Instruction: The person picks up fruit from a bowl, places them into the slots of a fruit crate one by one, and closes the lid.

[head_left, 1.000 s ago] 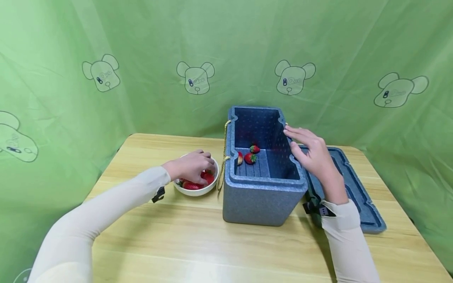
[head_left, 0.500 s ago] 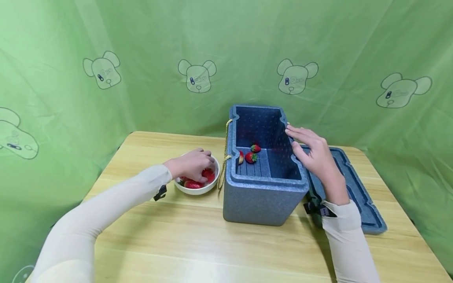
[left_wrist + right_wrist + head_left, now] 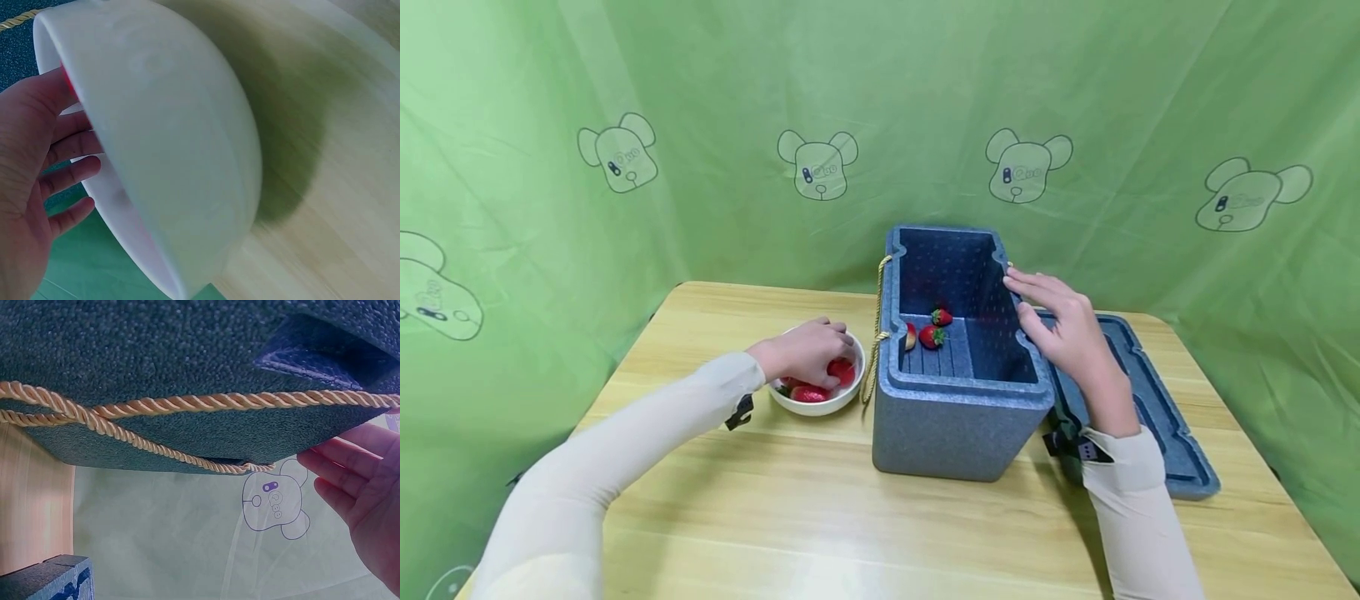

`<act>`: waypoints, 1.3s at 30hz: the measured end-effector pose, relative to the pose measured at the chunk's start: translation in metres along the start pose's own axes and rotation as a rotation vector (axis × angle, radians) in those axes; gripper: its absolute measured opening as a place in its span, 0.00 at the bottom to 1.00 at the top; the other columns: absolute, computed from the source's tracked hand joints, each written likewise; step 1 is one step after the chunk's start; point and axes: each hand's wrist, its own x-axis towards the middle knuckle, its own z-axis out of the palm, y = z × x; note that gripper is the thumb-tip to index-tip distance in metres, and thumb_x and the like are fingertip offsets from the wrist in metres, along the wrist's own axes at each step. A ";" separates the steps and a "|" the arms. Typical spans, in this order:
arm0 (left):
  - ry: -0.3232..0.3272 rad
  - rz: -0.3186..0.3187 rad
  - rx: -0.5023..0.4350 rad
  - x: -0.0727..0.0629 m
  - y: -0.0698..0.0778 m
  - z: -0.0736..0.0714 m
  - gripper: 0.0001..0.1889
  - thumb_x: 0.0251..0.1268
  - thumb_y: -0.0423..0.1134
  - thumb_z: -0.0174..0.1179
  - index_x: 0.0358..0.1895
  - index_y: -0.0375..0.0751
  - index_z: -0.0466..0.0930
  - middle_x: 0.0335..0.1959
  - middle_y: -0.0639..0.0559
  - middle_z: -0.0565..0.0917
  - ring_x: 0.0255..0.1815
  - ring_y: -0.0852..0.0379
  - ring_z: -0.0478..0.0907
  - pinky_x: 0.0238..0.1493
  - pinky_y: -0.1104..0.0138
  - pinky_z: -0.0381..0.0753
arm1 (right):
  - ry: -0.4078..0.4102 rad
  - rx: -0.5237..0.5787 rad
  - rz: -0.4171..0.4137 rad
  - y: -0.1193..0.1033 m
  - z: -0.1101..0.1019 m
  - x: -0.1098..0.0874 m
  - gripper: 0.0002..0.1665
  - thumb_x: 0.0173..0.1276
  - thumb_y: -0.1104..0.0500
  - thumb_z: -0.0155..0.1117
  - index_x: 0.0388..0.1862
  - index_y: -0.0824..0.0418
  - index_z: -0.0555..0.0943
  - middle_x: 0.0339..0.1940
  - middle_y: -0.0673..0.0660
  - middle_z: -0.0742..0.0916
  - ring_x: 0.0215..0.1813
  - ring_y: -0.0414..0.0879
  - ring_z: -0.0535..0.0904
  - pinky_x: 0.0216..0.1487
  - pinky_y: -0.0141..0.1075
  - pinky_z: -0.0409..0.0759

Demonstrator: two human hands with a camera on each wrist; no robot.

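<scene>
1. Head view: left hand point(image 3: 807, 350) is in white bowl point(image 3: 808, 408) of strawberries point(image 3: 811, 394) at nine o'clock from box point(image 3: 955, 435), fingers bent; their grip I cannot tell.
2. Right hand point(image 3: 1067, 333), nearly straight, rests at three o'clock of box, holding nothing.
3. Three other strawberries point(image 3: 932, 337) lie inside box.

From where I stand there's one white bowl point(image 3: 815, 408) under the left hand point(image 3: 808, 348), at least two strawberries point(image 3: 810, 394) by its fingers, one box point(image 3: 955, 437) against the right hand point(image 3: 1063, 325) with three more strawberries point(image 3: 932, 337) inside, and one lid point(image 3: 1157, 408) below it.
</scene>
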 end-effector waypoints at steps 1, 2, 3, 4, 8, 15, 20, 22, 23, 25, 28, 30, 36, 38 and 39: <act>0.010 0.004 0.002 -0.001 0.000 0.000 0.20 0.55 0.48 0.72 0.51 0.48 0.87 0.48 0.52 0.87 0.50 0.52 0.76 0.53 0.55 0.74 | -0.001 0.001 0.000 0.000 0.000 0.000 0.22 0.72 0.63 0.58 0.63 0.60 0.83 0.67 0.61 0.83 0.69 0.63 0.76 0.71 0.57 0.70; 0.018 0.005 0.003 -0.001 0.000 0.000 0.20 0.55 0.48 0.72 0.51 0.47 0.87 0.48 0.51 0.87 0.50 0.51 0.76 0.53 0.55 0.74 | -0.001 0.002 -0.001 0.000 0.000 0.000 0.22 0.72 0.63 0.58 0.63 0.60 0.83 0.67 0.62 0.83 0.69 0.63 0.76 0.71 0.57 0.70; 0.027 0.007 0.004 -0.002 0.000 0.001 0.20 0.55 0.48 0.72 0.51 0.47 0.87 0.48 0.51 0.87 0.50 0.51 0.76 0.53 0.55 0.74 | -0.002 0.003 0.000 0.000 -0.001 0.001 0.22 0.73 0.63 0.58 0.63 0.60 0.83 0.67 0.61 0.83 0.69 0.63 0.76 0.71 0.57 0.69; 0.036 0.008 0.004 -0.002 0.000 0.001 0.20 0.56 0.48 0.71 0.52 0.46 0.87 0.48 0.50 0.87 0.50 0.51 0.77 0.53 0.55 0.74 | -0.003 0.004 0.000 0.000 -0.001 0.001 0.22 0.73 0.63 0.58 0.63 0.60 0.83 0.67 0.61 0.83 0.69 0.63 0.76 0.71 0.58 0.69; 0.069 0.012 0.006 -0.004 -0.001 0.002 0.20 0.57 0.48 0.71 0.51 0.44 0.87 0.48 0.49 0.87 0.49 0.51 0.77 0.53 0.55 0.75 | -0.006 0.006 0.004 0.000 -0.001 0.000 0.22 0.73 0.63 0.58 0.63 0.60 0.83 0.67 0.61 0.83 0.69 0.63 0.76 0.71 0.59 0.69; 0.084 -0.018 0.015 -0.007 -0.002 0.003 0.21 0.57 0.50 0.70 0.51 0.42 0.85 0.46 0.50 0.86 0.48 0.52 0.77 0.54 0.56 0.75 | -0.005 0.005 0.013 0.000 -0.001 -0.002 0.22 0.73 0.63 0.58 0.63 0.60 0.83 0.67 0.61 0.83 0.70 0.63 0.76 0.71 0.59 0.69; 0.092 -0.039 0.003 -0.010 -0.005 0.001 0.21 0.55 0.50 0.71 0.49 0.42 0.85 0.44 0.51 0.85 0.47 0.53 0.75 0.53 0.57 0.74 | -0.003 0.006 0.012 -0.001 -0.001 -0.002 0.22 0.73 0.63 0.58 0.63 0.60 0.83 0.67 0.60 0.83 0.70 0.63 0.76 0.71 0.58 0.69; 0.102 -0.039 0.001 -0.011 -0.007 0.001 0.21 0.55 0.49 0.71 0.49 0.42 0.84 0.42 0.50 0.85 0.46 0.53 0.74 0.51 0.57 0.74 | -0.003 0.007 0.012 -0.001 -0.001 -0.002 0.22 0.73 0.63 0.58 0.63 0.60 0.83 0.67 0.61 0.83 0.70 0.63 0.76 0.72 0.58 0.69; 0.109 -0.037 -0.001 -0.012 -0.008 0.001 0.20 0.55 0.49 0.71 0.48 0.42 0.84 0.42 0.50 0.85 0.45 0.53 0.74 0.51 0.57 0.74 | -0.003 0.007 0.012 -0.001 -0.001 -0.001 0.22 0.73 0.63 0.58 0.63 0.60 0.83 0.67 0.61 0.83 0.70 0.63 0.76 0.72 0.58 0.69; 0.117 -0.039 0.000 -0.013 -0.010 0.000 0.20 0.54 0.48 0.71 0.48 0.42 0.84 0.41 0.49 0.85 0.44 0.53 0.73 0.50 0.56 0.74 | -0.003 0.007 0.011 0.000 0.000 -0.001 0.22 0.73 0.63 0.58 0.63 0.61 0.83 0.67 0.61 0.83 0.70 0.63 0.76 0.72 0.58 0.69; 0.120 -0.046 0.003 -0.014 -0.011 -0.001 0.20 0.54 0.48 0.71 0.48 0.42 0.84 0.41 0.49 0.84 0.45 0.53 0.74 0.52 0.55 0.75 | -0.004 0.004 0.011 0.000 0.000 -0.001 0.21 0.73 0.62 0.58 0.63 0.61 0.83 0.68 0.61 0.83 0.70 0.63 0.76 0.72 0.58 0.69; 0.118 -0.054 0.002 -0.015 -0.012 -0.002 0.21 0.54 0.48 0.71 0.48 0.42 0.84 0.42 0.50 0.84 0.46 0.52 0.75 0.54 0.54 0.76 | -0.005 0.003 0.013 0.000 0.001 -0.001 0.21 0.74 0.62 0.58 0.64 0.61 0.82 0.68 0.60 0.83 0.70 0.62 0.76 0.72 0.57 0.69; 0.104 -0.082 -0.030 -0.017 -0.014 -0.006 0.21 0.52 0.48 0.72 0.48 0.42 0.84 0.43 0.50 0.84 0.49 0.51 0.76 0.60 0.50 0.75 | -0.009 -0.006 0.014 0.001 0.001 -0.001 0.21 0.74 0.61 0.57 0.64 0.61 0.82 0.68 0.59 0.82 0.70 0.61 0.76 0.73 0.54 0.69; 0.104 -0.093 -0.044 -0.018 -0.015 -0.008 0.21 0.51 0.47 0.73 0.47 0.42 0.84 0.42 0.50 0.84 0.48 0.51 0.76 0.61 0.50 0.75 | -0.008 -0.008 0.011 0.002 0.001 -0.002 0.21 0.74 0.61 0.57 0.64 0.61 0.82 0.68 0.59 0.82 0.70 0.62 0.76 0.75 0.51 0.68; 0.105 -0.098 -0.051 -0.019 -0.015 -0.009 0.21 0.50 0.47 0.73 0.47 0.42 0.85 0.42 0.50 0.84 0.48 0.51 0.75 0.61 0.50 0.75 | -0.008 -0.008 0.009 0.002 0.001 -0.002 0.22 0.75 0.61 0.57 0.64 0.60 0.82 0.68 0.60 0.82 0.70 0.63 0.76 0.75 0.49 0.68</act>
